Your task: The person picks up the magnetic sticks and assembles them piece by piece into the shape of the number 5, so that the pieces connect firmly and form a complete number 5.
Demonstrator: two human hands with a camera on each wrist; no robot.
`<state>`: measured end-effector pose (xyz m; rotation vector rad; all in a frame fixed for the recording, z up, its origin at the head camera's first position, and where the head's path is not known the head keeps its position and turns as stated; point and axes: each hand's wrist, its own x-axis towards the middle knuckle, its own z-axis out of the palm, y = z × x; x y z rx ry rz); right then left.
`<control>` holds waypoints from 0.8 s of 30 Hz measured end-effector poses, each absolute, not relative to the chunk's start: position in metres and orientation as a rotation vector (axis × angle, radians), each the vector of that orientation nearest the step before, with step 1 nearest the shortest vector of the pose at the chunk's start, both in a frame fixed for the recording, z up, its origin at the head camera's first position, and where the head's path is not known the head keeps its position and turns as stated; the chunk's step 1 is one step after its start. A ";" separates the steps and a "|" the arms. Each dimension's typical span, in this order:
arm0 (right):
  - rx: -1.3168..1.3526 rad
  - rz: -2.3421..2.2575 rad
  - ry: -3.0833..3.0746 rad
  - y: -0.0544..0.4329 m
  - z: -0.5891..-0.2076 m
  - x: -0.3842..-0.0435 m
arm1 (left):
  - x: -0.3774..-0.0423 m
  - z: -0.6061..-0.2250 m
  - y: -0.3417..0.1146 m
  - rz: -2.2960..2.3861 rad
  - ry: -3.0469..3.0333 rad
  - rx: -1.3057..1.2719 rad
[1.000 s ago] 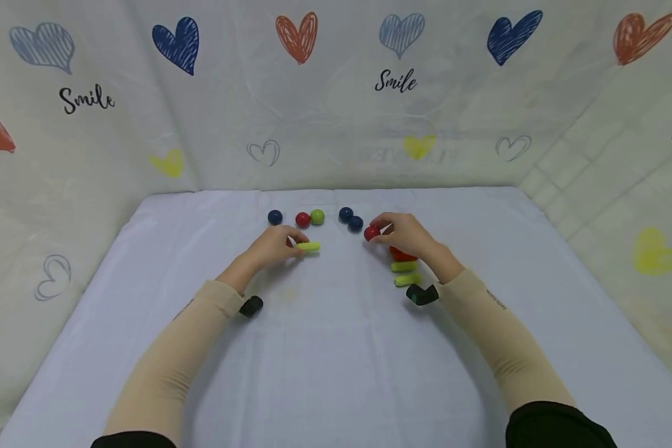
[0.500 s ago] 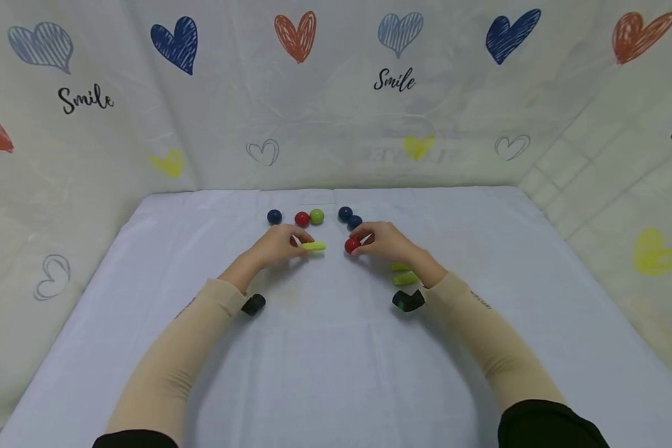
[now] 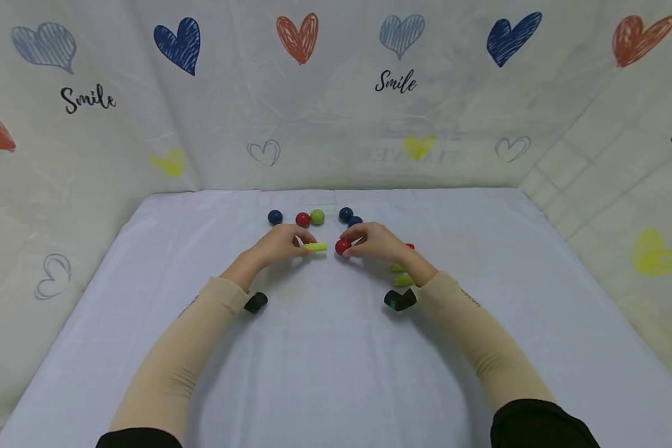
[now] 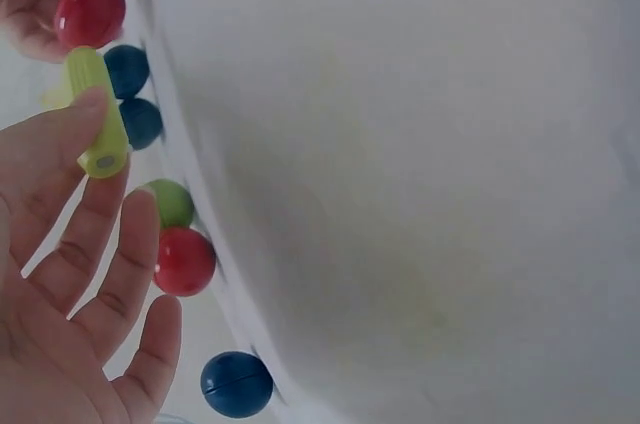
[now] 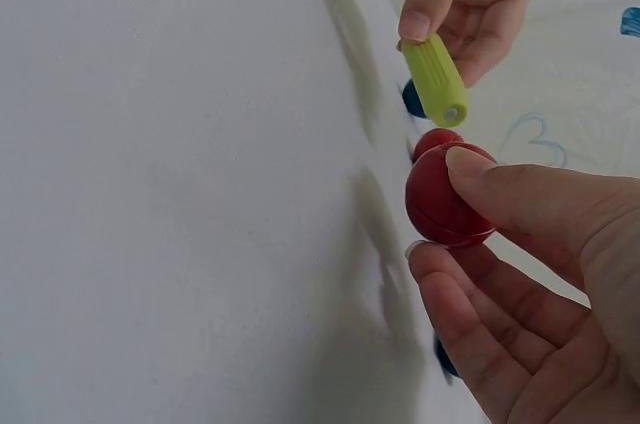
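My left hand (image 3: 280, 242) pinches a yellow-green ribbed rod (image 4: 97, 114) between thumb and fingers, one end pointing right. Its other fingers are spread in the left wrist view. Just to the right, my right hand (image 3: 376, 241) pinches a glossy red ball (image 5: 447, 194) with thumb and fingertips. A narrow gap parts the ball from the rod's end in the head view. Behind the hands lie a dark blue ball (image 3: 275, 217), a second red ball (image 3: 303, 219) touching a green ball (image 3: 317, 216), and two more blue balls, one partly covered by my right hand.
Two more yellow-green rods (image 3: 403, 280) and a red piece (image 3: 410, 246) lie under and beside the right wrist, partly hidden. A white cloth covers the table (image 3: 325, 373). Behind it hangs a curtain (image 3: 336, 112) printed with hearts. Black wrist cameras (image 3: 400, 300) hang below both sleeves.
My right hand has carried the red ball leftward from beside the blue balls to close by the rod. My left hand has shifted slightly right with the rod.
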<state>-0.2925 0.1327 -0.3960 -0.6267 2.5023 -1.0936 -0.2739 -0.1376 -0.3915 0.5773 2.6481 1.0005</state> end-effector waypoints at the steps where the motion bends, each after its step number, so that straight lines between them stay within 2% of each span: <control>1: -0.623 -1.097 2.497 0.132 -0.396 -0.292 | -0.274 -0.392 -0.137 0.999 2.641 0.580; 24: -0.598 -1.120 2.466 0.125 -0.400 -0.295 | -0.276 -0.395 -0.135 1.008 2.633 0.611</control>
